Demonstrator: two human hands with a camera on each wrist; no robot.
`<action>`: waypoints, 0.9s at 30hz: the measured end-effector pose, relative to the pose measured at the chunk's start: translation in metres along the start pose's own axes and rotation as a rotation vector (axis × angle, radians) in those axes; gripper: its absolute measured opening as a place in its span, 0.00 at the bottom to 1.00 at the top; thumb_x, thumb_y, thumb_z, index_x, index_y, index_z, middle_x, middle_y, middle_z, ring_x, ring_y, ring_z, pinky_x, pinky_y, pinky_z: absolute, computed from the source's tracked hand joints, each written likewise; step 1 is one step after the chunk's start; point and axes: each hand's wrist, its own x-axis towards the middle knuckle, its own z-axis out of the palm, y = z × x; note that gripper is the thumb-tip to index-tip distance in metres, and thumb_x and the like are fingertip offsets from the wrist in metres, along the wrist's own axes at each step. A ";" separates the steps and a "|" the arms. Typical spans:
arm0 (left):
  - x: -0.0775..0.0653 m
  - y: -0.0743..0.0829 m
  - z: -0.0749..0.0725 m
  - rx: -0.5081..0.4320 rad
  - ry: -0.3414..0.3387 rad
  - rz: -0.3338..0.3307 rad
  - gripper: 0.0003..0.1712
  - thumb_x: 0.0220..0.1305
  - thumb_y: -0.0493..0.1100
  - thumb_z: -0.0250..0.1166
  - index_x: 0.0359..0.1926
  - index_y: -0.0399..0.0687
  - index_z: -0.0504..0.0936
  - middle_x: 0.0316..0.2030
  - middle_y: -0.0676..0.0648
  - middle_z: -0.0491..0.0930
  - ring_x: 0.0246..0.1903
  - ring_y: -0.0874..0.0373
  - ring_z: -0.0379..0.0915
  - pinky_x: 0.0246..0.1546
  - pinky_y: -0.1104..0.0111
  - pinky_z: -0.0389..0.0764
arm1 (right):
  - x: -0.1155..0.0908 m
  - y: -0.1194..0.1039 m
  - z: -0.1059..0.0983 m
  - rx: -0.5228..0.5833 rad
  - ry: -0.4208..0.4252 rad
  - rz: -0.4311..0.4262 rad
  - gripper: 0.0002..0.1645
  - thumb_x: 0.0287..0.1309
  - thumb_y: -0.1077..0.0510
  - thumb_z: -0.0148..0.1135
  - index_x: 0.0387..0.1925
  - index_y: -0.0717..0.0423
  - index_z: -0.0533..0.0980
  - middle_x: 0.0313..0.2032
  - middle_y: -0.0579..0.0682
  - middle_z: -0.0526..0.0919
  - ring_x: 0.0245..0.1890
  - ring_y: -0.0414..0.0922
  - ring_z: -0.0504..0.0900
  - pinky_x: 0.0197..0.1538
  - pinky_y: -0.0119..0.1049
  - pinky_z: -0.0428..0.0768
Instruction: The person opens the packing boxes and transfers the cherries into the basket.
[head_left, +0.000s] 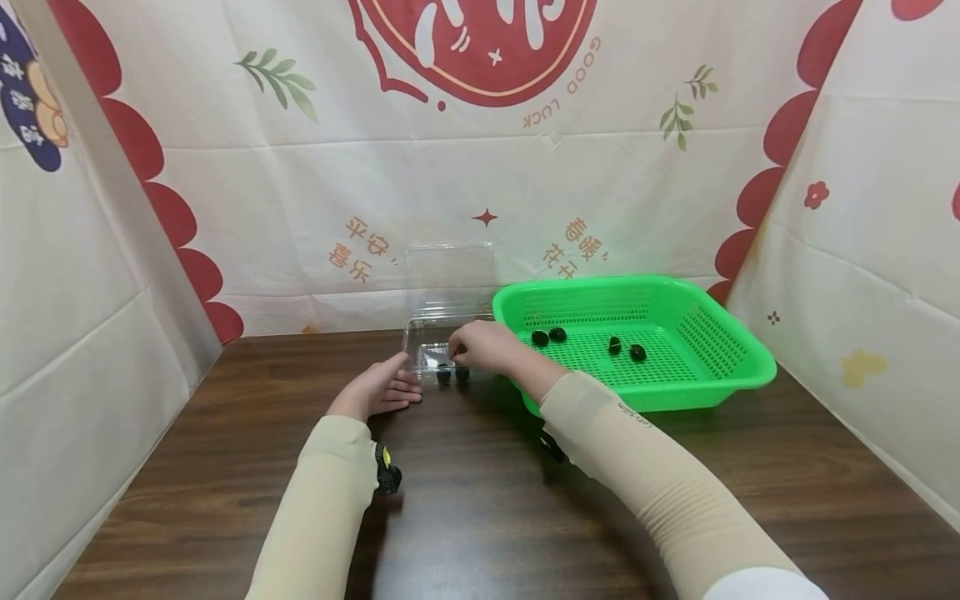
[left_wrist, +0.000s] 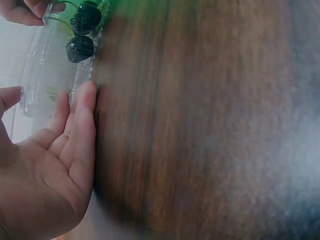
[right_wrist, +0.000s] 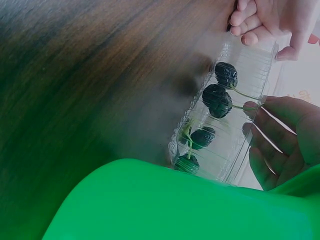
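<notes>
A clear plastic box (head_left: 420, 337) stands at the back of the table with its lid (head_left: 450, 275) raised. Several dark cherries (right_wrist: 202, 137) with green stems are inside, seen through its wall. My right hand (head_left: 483, 346) reaches over the box, and its thumb and forefinger pinch the thin stems of a pair of cherries (right_wrist: 218, 100) hanging within the wall. With fingers loosely extended, my left hand (head_left: 381, 387) rests against the box's left end; its thumb touches the rim in the left wrist view, where two cherries (left_wrist: 80, 48) also show.
A green plastic basket (head_left: 637, 398) stands right of the box, close under my right forearm. Several more dark cherries (head_left: 637, 353) lie in it. Behind the brown wooden table (head_left: 465, 517) hangs a printed cloth (head_left: 300, 208), with cloth walls at both sides.
</notes>
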 end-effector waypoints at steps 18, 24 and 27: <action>-0.003 -0.008 -0.009 -0.126 -0.103 0.030 0.32 0.74 0.54 0.48 0.62 0.28 0.69 0.58 0.34 0.75 0.52 0.50 0.77 0.61 0.59 0.69 | 0.001 0.002 0.003 -0.003 0.008 -0.002 0.10 0.64 0.56 0.61 0.43 0.47 0.85 0.40 0.39 0.85 0.40 0.39 0.81 0.44 0.38 0.78; -0.005 -0.008 -0.010 -0.136 -0.098 0.047 0.29 0.75 0.51 0.47 0.61 0.29 0.69 0.57 0.34 0.75 0.52 0.50 0.78 0.62 0.59 0.68 | 0.002 0.003 0.003 0.000 0.012 -0.007 0.11 0.64 0.56 0.61 0.44 0.48 0.85 0.40 0.39 0.85 0.41 0.39 0.81 0.45 0.38 0.78; -0.001 -0.010 -0.011 -0.144 -0.091 0.044 0.28 0.75 0.51 0.48 0.61 0.31 0.70 0.56 0.35 0.77 0.50 0.52 0.79 0.62 0.58 0.68 | 0.002 0.003 0.003 0.001 0.014 -0.007 0.11 0.64 0.56 0.61 0.44 0.48 0.85 0.40 0.39 0.85 0.40 0.38 0.81 0.44 0.38 0.79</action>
